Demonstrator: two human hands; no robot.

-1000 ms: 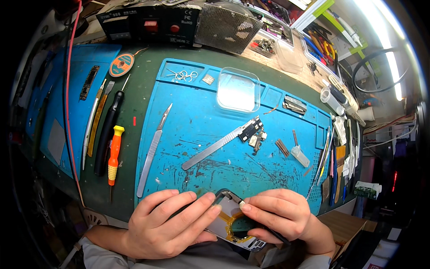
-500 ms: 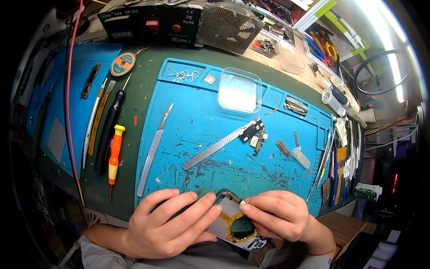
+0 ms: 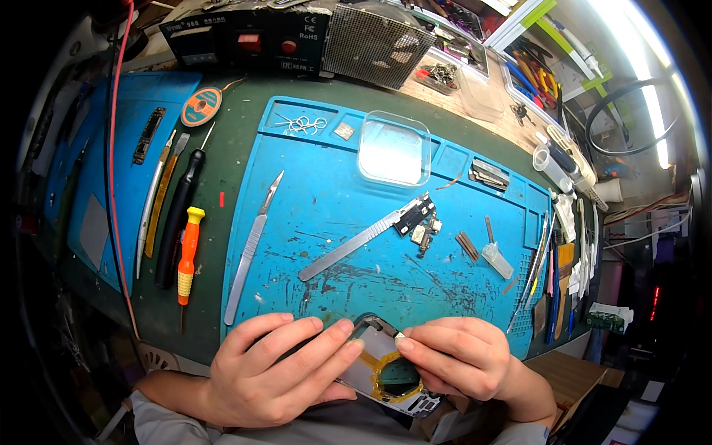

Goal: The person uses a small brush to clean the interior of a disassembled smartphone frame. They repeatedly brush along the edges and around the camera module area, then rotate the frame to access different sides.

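Close to my body, over the near edge of the blue work mat (image 3: 356, 297), I hold an opened phone (image 3: 380, 343) tilted between both hands. It has a dark rim, a silver-grey inner plate and a yellow-edged ring around a dark round area. My left hand (image 3: 278, 367) wraps its left side, fingertips lying along the upper edge. With thumb and fingers pinched together, my right hand (image 3: 463, 357) grips the upper right edge; its fingertips cover that corner. A small pale spot shows there, too small to name. Beyond my left hand lies a scalpel (image 3: 246, 267) on the mat.
Mid-mat are a flat metal handle (image 3: 352, 246), small dark phone parts (image 3: 415, 216) and a clear square box (image 3: 394, 152). Left of the mat lie an orange-yellow screwdriver (image 3: 188, 256) and a solder wick spool (image 3: 202, 106). Tweezers and brushes (image 3: 565, 259) line the right.
Both hands keep the same grip on the phone. The whole view has shifted very slightly; nothing on the mat has moved.
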